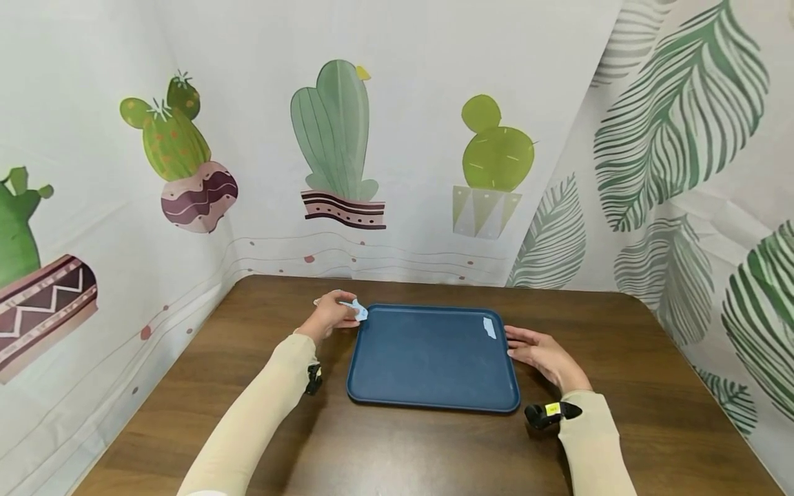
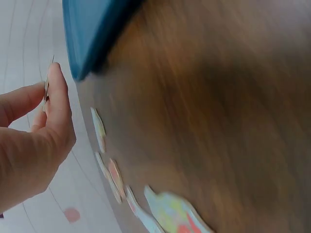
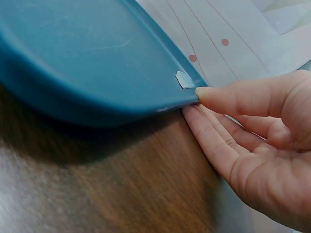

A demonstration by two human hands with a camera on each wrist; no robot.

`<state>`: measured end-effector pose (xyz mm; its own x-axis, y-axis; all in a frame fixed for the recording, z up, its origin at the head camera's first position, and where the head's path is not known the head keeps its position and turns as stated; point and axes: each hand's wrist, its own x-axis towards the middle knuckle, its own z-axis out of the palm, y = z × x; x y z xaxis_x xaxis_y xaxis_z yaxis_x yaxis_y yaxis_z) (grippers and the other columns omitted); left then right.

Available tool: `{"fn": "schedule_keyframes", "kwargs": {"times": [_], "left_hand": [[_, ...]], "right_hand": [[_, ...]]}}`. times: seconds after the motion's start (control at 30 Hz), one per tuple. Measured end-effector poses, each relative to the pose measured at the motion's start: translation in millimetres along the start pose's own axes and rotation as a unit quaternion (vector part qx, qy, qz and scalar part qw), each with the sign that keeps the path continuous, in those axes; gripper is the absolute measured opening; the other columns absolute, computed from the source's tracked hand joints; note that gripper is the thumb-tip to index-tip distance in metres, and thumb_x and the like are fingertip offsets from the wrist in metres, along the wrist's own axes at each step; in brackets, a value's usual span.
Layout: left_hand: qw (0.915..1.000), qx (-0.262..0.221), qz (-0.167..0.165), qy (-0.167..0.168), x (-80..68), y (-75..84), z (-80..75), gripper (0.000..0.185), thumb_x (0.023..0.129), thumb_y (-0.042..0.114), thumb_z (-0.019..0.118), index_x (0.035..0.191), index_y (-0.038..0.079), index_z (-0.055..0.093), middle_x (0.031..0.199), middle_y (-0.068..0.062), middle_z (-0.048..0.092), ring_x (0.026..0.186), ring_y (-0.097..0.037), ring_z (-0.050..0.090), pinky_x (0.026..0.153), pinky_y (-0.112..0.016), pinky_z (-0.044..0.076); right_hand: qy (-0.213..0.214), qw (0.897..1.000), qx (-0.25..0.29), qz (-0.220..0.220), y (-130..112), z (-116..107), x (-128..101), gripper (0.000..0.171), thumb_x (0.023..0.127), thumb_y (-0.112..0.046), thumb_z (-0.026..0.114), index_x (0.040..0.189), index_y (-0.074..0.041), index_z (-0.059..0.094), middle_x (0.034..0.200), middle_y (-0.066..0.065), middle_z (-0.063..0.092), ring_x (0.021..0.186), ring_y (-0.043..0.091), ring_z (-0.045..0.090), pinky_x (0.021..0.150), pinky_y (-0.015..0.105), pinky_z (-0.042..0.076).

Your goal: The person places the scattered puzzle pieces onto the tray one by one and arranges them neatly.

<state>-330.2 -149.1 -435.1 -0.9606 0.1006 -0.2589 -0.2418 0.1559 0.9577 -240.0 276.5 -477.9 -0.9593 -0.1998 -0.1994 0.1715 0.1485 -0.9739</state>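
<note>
A blue rectangular tray (image 1: 434, 358) lies on the wooden table. At its far left corner my left hand (image 1: 331, 315) pinches a thin, flat light-blue piece (image 1: 360, 310) between thumb and fingers. The left wrist view shows that piece (image 2: 47, 90) edge-on, held above the table. My right hand (image 1: 546, 355) is at the tray's right side; in the right wrist view its thumb rests on the rim (image 3: 197, 94), with fingers against the outside below. A small pale flat piece (image 1: 489, 328) lies inside the tray near the far right corner.
Several flat, colourful cut-out pieces (image 2: 172, 211) lie on the table, seen in the left wrist view. A white wall cloth (image 1: 415, 138) printed with cacti and leaves hangs behind the wooden table (image 1: 372, 448) and along its sides.
</note>
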Motion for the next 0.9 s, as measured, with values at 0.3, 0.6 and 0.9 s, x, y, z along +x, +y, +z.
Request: {"fn": "schedule_keyframes", "kwargs": {"times": [0.3,0.6,0.9], "left_hand": [[0.9999,-0.009,-0.002,-0.013,6.9,11.0,41.7,0.045,0.089,-0.013,0.056,0.133,-0.006,0.047,0.089,-0.017,0.057,0.074,-0.020,0.063,0.077,-0.037,0.060],[0.9982,-0.012,0.001,-0.059,12.9,19.7,86.2,0.045,0.086,-0.015,0.059,0.128,-0.002,0.054,0.093,-0.018,0.059,0.079,-0.025,0.066,0.075,-0.037,0.060],[0.9965,-0.010,0.012,-0.082,14.0,23.9,125.2,0.045,0.088,-0.014,0.058,0.130,-0.001,0.055,0.109,-0.022,0.058,0.090,-0.031,0.065,0.079,-0.039,0.059]], "right_hand": [[0.004,1.000,-0.005,-0.003,2.1,-0.7,0.1,0.062,0.091,0.003,0.060,0.146,0.007,0.031,0.149,0.029,0.031,0.131,0.036,0.042,0.095,0.028,0.050],[-0.002,1.000,-0.002,-0.006,3.3,-0.6,1.2,0.063,0.091,0.002,0.060,0.146,0.007,0.031,0.149,0.029,0.031,0.131,0.036,0.042,0.096,0.028,0.050],[0.001,1.000,0.006,-0.002,2.3,-1.4,0.8,0.063,0.091,0.003,0.060,0.146,0.007,0.031,0.149,0.028,0.031,0.132,0.038,0.040,0.096,0.029,0.050]]}}
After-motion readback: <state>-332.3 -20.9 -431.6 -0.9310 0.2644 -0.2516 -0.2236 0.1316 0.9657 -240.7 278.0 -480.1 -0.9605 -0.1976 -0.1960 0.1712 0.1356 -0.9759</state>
